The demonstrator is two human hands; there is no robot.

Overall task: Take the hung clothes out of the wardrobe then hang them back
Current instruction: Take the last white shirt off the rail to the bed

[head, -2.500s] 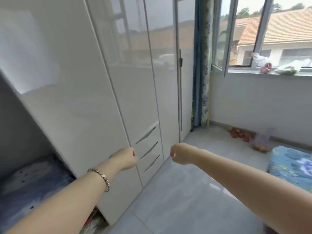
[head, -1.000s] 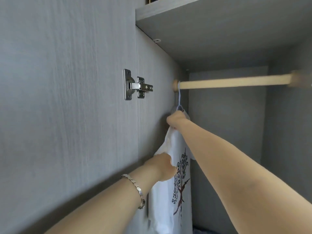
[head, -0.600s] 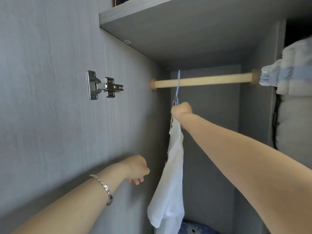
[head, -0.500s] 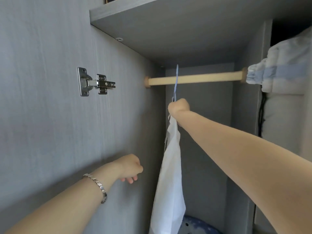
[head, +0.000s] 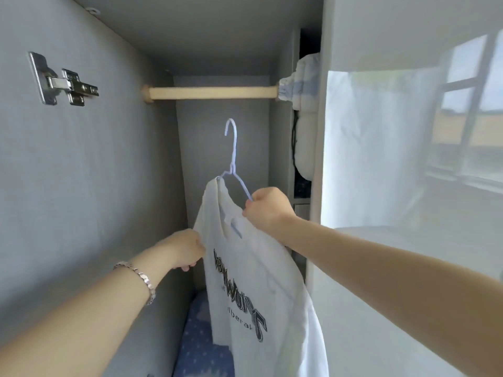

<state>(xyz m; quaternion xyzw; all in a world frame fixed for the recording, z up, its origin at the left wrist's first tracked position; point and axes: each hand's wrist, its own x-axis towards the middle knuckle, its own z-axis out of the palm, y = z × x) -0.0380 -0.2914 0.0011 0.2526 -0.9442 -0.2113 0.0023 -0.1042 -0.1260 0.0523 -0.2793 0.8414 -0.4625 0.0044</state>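
The shirt (head: 253,268), print partly reading "ulbera", hangs long-axis down; hanger (head: 233,148) hook up, below the rod (head: 212,93). Fingers: right hand (head: 268,209) clamped on hanger, left hand (head: 185,250) pinching shirt.

A silver metal hinge (head: 64,83) sits at upper left; far to its right, at about its height, a white bundle with pale blue stripes (head: 304,85) is stuffed in; just beneath that bundle stands a white padded roll (head: 306,148), with a black cord (head: 294,142) beside it; further right of the hinge a glossy white door (head: 408,295) reflects a window; well below the hinge, to its right, lies blue fabric with small white dots (head: 201,349).
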